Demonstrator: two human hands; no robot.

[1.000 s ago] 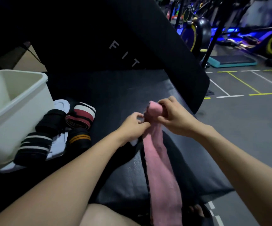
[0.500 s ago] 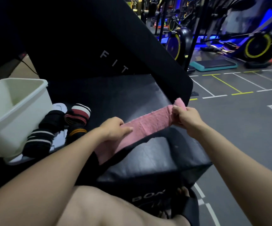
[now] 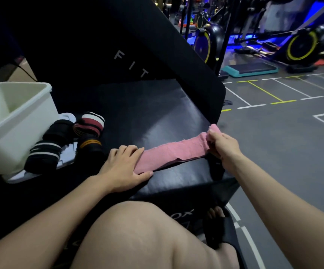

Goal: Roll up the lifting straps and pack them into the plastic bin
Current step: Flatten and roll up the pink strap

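A pink lifting strap (image 3: 173, 151) lies stretched flat across the black padded box (image 3: 147, 113). My left hand (image 3: 123, 166) presses its near end down with straight fingers. My right hand (image 3: 222, 145) pinches the far end at the box's right edge, where the strap is slightly bunched. A white plastic bin (image 3: 15, 121) stands at the left. Beside it lie several rolled straps: a black one with white stripes (image 3: 44, 155), a red, white and black one (image 3: 90, 123), a black one with orange stripes (image 3: 90, 145) and a plain black one (image 3: 59, 131).
An upright black pad with white letters (image 3: 134, 55) stands behind the box. My bare knee (image 3: 141, 235) fills the bottom middle. At the right is grey gym floor (image 3: 274, 142) with painted lines, a teal step platform (image 3: 250, 68) and exercise bikes.
The pink strap went from hanging off the front edge to lying stretched sideways on the box. My left hand slid to its near end and flattened; my right hand pulled the far end rightward.
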